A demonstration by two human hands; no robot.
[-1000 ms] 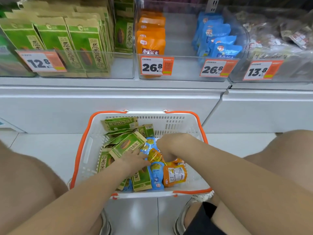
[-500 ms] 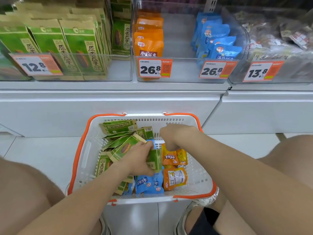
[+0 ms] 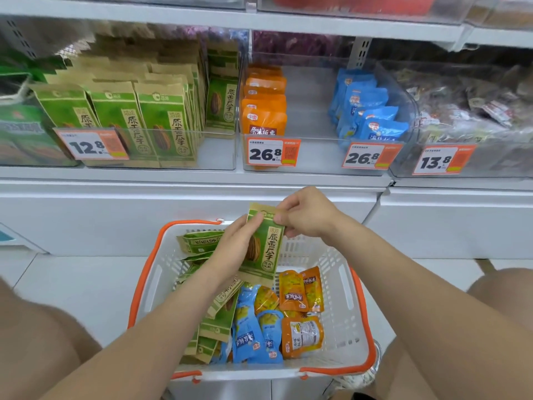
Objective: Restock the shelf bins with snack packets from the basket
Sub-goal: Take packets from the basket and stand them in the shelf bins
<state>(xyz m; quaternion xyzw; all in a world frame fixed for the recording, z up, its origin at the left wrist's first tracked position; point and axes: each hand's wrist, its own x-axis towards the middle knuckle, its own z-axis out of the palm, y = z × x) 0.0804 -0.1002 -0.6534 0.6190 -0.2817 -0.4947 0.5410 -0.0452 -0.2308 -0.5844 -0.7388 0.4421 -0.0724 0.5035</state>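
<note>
A green packet (image 3: 261,249) with kraft-brown edges is seen; the white basket (image 3: 340,284) is rimmed in orange; orange price tags (image 3: 273,153) are shown.

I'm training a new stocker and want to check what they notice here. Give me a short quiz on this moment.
1. True or false: the left hand and the right hand both hold one green packet.
2. Which price is on the bin that holds matching green packets? A) 12.8 B) 26.8 C) 13.8
3. Fill in: besides green ones, the basket holds blue packets and ____ ones.

Key:
1. True
2. A
3. orange packets
</note>
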